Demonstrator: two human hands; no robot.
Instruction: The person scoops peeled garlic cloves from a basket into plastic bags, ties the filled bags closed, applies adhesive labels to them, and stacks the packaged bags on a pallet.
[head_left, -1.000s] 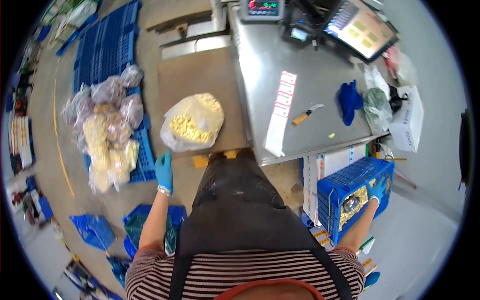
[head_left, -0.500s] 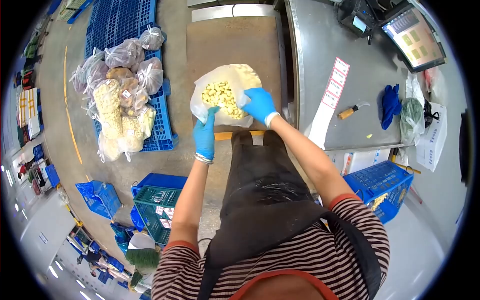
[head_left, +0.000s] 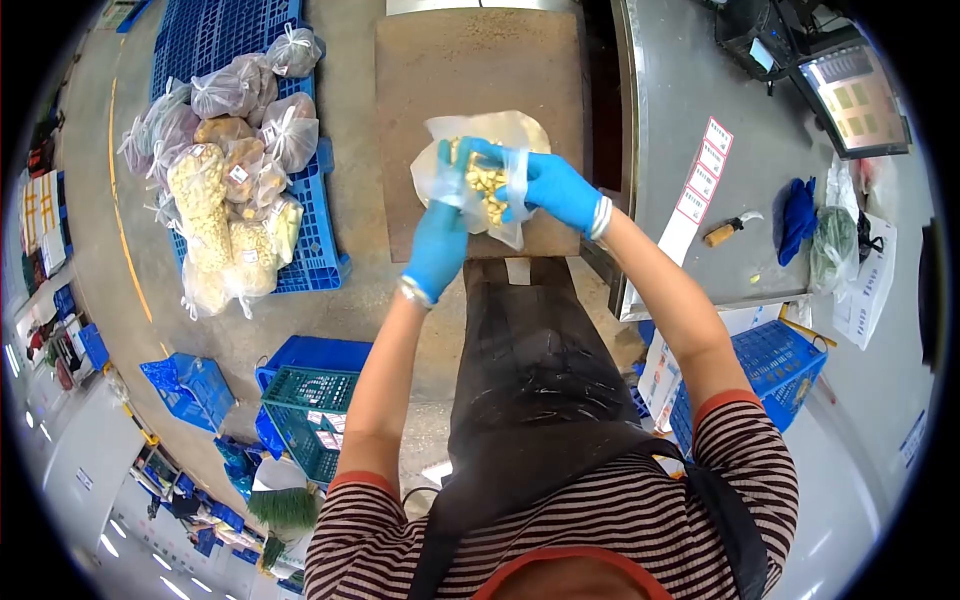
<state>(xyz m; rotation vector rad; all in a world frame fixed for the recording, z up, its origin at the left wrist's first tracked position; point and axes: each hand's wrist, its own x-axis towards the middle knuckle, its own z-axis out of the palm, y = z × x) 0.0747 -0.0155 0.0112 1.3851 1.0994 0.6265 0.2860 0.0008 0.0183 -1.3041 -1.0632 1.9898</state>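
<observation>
The bag [head_left: 516, 175], thin, milky plastic with a crumpled, flared mouth, sits on the near end of the brown platform [head_left: 480, 70], a flat oblong with a scuffed, speckled surface. Inside it lie pale yellow pieces [head_left: 483, 183], small, smooth and rounded. The left hand [head_left: 440, 250], in a blue glove, comes in at 7 o'clock of the bag, its grip closed on a fold of film drawn over the mouth. The right hand [head_left: 565, 195], gloved alike, comes in at 3 o'clock, its grip grasping the rim, the film bunched between the fingers. Farther out at 3 o'clock, the smooth grey metal table [head_left: 690, 80] carries a flat paper strip of red-edged labels [head_left: 705, 170], a knife [head_left: 722, 233] with a stubby wooden handle and hooked blade, and a crumpled dark-blue cloth [head_left: 797, 220]. A slotted blue plastic crate [head_left: 770, 352] shows at 4 o'clock, and a green mesh crate [head_left: 300, 385] at 7. At 9 o'clock, knotted translucent sacks [head_left: 290, 135], bulging and lumpy, lie heaped on a blue lattice pallet [head_left: 215, 55].
</observation>
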